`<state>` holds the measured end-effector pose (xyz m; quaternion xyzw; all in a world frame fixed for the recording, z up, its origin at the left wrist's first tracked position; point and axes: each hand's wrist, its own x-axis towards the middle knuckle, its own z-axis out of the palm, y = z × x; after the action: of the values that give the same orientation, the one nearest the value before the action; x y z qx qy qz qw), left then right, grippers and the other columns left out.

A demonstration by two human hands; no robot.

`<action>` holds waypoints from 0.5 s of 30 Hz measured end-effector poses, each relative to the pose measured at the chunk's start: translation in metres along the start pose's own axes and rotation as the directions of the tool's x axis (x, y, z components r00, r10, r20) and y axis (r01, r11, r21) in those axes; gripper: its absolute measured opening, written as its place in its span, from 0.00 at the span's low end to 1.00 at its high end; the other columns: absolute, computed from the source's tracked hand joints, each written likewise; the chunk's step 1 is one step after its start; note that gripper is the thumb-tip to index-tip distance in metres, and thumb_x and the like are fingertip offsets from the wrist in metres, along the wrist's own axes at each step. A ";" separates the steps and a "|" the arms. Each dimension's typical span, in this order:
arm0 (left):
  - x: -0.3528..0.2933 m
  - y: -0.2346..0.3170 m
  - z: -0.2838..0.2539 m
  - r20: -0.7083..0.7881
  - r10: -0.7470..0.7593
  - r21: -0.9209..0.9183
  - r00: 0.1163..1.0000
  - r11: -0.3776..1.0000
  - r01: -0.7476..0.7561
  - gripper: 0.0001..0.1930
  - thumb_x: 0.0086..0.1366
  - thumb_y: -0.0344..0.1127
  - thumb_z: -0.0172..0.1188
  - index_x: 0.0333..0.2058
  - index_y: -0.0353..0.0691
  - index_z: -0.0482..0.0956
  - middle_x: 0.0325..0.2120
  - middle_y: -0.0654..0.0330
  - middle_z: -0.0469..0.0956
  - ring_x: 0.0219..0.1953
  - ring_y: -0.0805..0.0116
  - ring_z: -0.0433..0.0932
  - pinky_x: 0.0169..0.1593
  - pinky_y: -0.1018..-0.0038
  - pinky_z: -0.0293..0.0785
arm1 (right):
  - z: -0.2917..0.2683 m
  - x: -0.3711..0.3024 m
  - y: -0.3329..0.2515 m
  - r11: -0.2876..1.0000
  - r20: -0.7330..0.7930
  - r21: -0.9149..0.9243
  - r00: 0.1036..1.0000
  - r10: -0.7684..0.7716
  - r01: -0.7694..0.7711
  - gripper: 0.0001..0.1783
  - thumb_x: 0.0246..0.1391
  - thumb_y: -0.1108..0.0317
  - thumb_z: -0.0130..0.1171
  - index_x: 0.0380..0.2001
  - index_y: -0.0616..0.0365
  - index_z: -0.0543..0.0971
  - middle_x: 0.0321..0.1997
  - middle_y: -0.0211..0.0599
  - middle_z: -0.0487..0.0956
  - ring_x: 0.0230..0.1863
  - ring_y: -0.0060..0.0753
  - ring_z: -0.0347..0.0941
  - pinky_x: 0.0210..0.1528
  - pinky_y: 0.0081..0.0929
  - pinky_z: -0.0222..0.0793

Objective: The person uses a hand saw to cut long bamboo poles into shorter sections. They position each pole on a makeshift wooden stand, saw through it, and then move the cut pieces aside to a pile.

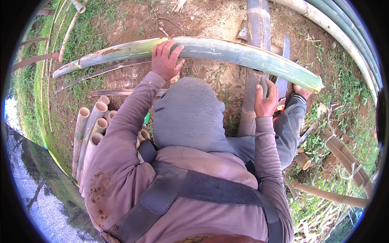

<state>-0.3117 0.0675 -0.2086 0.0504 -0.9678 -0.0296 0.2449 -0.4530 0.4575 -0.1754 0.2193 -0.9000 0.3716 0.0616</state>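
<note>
A long green bamboo pole (227,48) lies crosswise in front of me, over a thick upright-lying bamboo support (258,24). My left hand (165,60) is closed over the pole left of its middle, fingers across its upper side. My right hand (267,99) is below the pole near the support, its thumb and fingers apart with nothing between them. Right beside that hand is a hand saw with an orange and black handle (279,108). Its blade passes beneath the pole and shows again beyond it. My bare foot (302,90) is near the pole's right end.
Several cut bamboo tubes (83,121) stand bundled at the left. A split bamboo strip (113,92) and a thin dark strip (101,71) lie on the soil. Long poles (344,34) curve along the upper right. Tied bamboo pieces (346,158) lie in grass at the right.
</note>
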 end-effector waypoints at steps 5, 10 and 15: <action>-0.129 0.041 0.050 0.396 -0.297 -0.395 0.869 0.799 0.453 0.25 0.61 0.48 0.73 0.55 0.50 0.82 0.55 0.57 0.76 0.59 0.58 0.75 0.63 0.55 0.70 | -0.002 -0.022 0.009 0.992 0.109 -0.092 0.991 -0.075 0.085 0.23 0.57 0.70 0.71 0.55 0.60 0.80 0.56 0.49 0.81 0.58 0.55 0.77 0.62 0.49 0.71; -0.094 0.038 0.073 0.858 -0.513 -0.431 0.042 -0.672 0.602 0.25 0.73 0.49 0.64 0.61 0.41 0.76 0.60 0.51 0.76 0.63 0.54 0.76 0.65 0.55 0.72 | 0.008 -0.037 -0.003 0.964 0.245 -0.146 0.952 -0.183 0.223 0.23 0.57 0.67 0.72 0.55 0.57 0.80 0.58 0.46 0.81 0.60 0.52 0.76 0.62 0.47 0.69; -0.064 -0.010 0.086 0.797 -0.595 -0.591 0.102 -0.804 -0.069 0.26 0.79 0.44 0.56 0.69 0.44 0.63 0.62 0.45 0.74 0.67 0.47 0.73 0.70 0.46 0.69 | 0.030 -0.035 -0.033 0.937 0.415 -0.023 0.856 -0.308 0.348 0.24 0.58 0.64 0.67 0.57 0.54 0.80 0.60 0.44 0.80 0.62 0.51 0.75 0.65 0.47 0.65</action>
<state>-0.2959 0.0673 -0.3152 0.4511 -0.0925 -0.8375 0.2941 -0.4054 0.4284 -0.1856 0.4383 -0.8594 0.2580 -0.0531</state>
